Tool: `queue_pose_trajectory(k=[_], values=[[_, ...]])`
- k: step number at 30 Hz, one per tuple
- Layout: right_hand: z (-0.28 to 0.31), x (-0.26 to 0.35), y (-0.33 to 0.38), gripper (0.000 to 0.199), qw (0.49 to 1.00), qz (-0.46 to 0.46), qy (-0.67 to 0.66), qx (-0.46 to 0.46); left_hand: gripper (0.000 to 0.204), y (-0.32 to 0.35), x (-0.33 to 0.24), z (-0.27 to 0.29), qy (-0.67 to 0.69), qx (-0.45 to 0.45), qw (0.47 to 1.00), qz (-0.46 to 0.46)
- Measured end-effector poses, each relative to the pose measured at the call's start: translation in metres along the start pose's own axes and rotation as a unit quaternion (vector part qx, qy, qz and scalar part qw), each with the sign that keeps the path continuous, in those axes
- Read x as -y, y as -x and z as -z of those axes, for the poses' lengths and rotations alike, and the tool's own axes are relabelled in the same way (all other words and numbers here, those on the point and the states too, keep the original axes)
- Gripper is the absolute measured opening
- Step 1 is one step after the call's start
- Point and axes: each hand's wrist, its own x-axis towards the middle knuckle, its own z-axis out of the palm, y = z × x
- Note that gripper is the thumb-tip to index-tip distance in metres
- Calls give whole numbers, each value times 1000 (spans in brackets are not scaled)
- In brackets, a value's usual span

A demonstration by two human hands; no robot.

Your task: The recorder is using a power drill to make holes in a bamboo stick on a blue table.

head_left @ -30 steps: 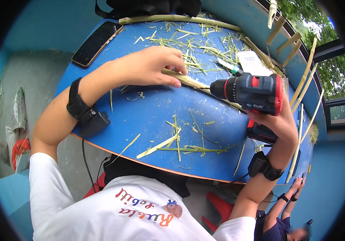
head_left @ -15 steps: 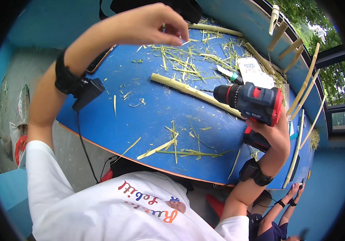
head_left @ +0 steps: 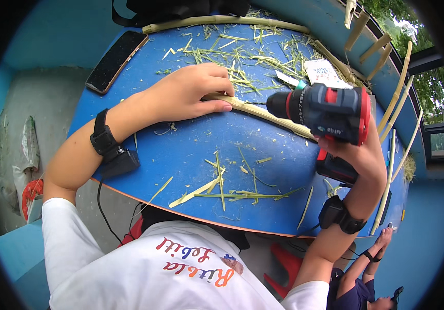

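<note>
My left hand (head_left: 201,93) is closed round the left end of a pale green bamboo stick (head_left: 271,118) that lies on the blue table (head_left: 180,160). My right hand (head_left: 353,152) grips the handle of a dark blue and red cordless drill (head_left: 335,111). The drill lies nearly level, its thin bit (head_left: 255,103) pointing left just above the stick. Whether the bit touches the stick I cannot tell. The stick's right end passes below the drill and is hidden there.
A phone (head_left: 117,61) lies at the table's left edge. Green shavings (head_left: 242,67) litter the far side, beside a long bamboo pole (head_left: 222,20) and a white packet (head_left: 326,72). More strips (head_left: 222,188) lie in front. A person's hands (head_left: 383,238) show at the lower right.
My left hand has come down from above the table and taken hold of the stick's left end. The drill in my right hand has shifted slightly to the right.
</note>
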Motion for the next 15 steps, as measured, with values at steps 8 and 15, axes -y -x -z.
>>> queue_pose_trajectory(k=[8,15], values=[[10,2,-16,55,999,37,14,34,20,-4,-4,-2,13,-12,999,-35],[10,10,-13,55,998,45,-3,34,20,4,-3,8,18,-7,1000,-20]])
